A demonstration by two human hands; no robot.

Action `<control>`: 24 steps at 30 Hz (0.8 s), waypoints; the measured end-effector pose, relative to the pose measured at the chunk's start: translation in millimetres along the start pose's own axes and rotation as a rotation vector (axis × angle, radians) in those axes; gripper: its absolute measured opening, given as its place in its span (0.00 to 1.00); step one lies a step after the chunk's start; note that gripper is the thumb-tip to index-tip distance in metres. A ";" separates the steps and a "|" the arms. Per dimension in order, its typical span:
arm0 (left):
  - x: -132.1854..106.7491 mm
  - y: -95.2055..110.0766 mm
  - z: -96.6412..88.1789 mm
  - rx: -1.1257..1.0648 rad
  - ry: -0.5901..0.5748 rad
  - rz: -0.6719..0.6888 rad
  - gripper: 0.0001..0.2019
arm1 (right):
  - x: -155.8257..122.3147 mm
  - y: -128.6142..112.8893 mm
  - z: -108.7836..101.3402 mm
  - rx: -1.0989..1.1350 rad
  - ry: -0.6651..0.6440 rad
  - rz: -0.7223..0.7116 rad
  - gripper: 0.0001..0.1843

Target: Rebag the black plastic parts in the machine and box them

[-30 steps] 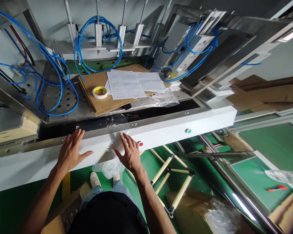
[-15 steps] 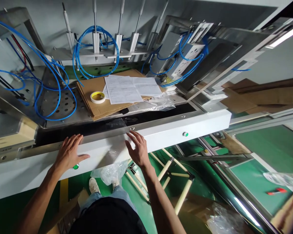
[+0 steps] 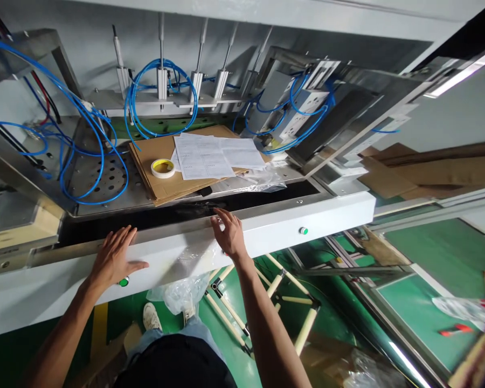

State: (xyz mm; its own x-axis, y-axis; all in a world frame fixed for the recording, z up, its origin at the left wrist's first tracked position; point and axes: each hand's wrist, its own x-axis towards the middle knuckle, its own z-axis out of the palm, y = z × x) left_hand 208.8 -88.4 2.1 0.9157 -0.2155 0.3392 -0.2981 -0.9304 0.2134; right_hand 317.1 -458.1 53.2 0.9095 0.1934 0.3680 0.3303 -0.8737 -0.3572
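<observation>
My left hand (image 3: pixel 116 253) lies with fingers spread on the white front panel (image 3: pixel 267 229) of a machine, its fingertips at the metal edge and its thumb above a green button (image 3: pixel 123 281). At the same panel's upper edge, my right hand (image 3: pixel 229 234) has its fingers apart and bent, holding nothing I can see. A clear plastic bag (image 3: pixel 180 293) hangs from the panel between the hands. Beyond the edge, cardboard sheets (image 3: pixel 161 191) carry printed papers (image 3: pixel 204 156) and a roll of tape (image 3: pixel 163 168).
Coiled blue air hoses (image 3: pixel 131 102) and upright cylinders (image 3: pixel 196 83) stand at the back. A second green button (image 3: pixel 304 230) sits farther right. Below are a pale tube frame (image 3: pixel 307 328) and a cardboard box (image 3: pixel 117 347); a red-handled item (image 3: pixel 456 330) lies at right.
The camera view has shifted slightly, so the machine sits a little lower. My right hand's fingers have moved slightly up to the panel's edge; my left hand stays in place.
</observation>
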 end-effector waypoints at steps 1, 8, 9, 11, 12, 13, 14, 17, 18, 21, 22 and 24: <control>-0.8 -0.6 1.0 0.006 0.000 0.005 0.49 | -9.5 -1.9 -1.2 0.009 -0.003 -0.036 0.26; -1.7 1.5 -6.3 -0.051 0.026 -0.009 0.53 | -62.8 -5.2 4.3 -0.023 -0.037 -0.184 0.31; -2.2 2.6 -9.9 -0.068 0.048 -0.022 0.51 | -65.5 -5.4 3.3 -0.015 -0.010 -0.181 0.30; -6.8 4.9 -17.1 -0.114 0.126 -0.060 0.44 | -69.6 -8.9 -1.6 0.023 0.065 -0.179 0.27; -11.7 6.1 -20.1 -0.147 0.187 -0.089 0.40 | -72.0 -12.8 -4.6 0.051 0.107 -0.185 0.26; -18.7 7.4 -22.1 -0.186 0.264 -0.133 0.35 | -75.2 -18.4 -7.4 0.082 0.151 -0.191 0.24; -27.9 8.7 -23.0 -0.234 0.358 -0.206 0.30 | -79.3 -25.3 -9.5 0.118 0.199 -0.195 0.22; -66.3 13.9 -17.4 -0.318 0.664 -0.549 0.22 | -97.0 -51.6 -8.1 0.259 0.306 -0.191 0.13; -81.5 16.5 -13.1 -0.306 0.744 -0.674 0.20 | -104.3 -61.2 -4.5 0.324 0.290 -0.200 0.11; -128.9 28.0 3.9 -0.215 0.840 -0.976 0.17 | -125.6 -90.5 14.0 0.519 0.024 -0.298 0.08; -144.5 33.3 10.2 -0.198 0.835 -1.062 0.17 | -131.7 -100.0 21.8 0.574 -0.107 -0.350 0.09; -175.3 47.0 23.6 -0.196 0.768 -1.217 0.19 | -142.4 -116.7 37.6 0.668 -0.379 -0.479 0.10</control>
State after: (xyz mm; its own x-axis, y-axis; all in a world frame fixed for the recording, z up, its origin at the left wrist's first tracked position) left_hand 40.6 -101.3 -69.0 0.2750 0.9298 0.2446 0.4540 -0.3499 0.8194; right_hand 158.6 -366.9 10.2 0.6201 0.7067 0.3407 0.6652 -0.2433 -0.7059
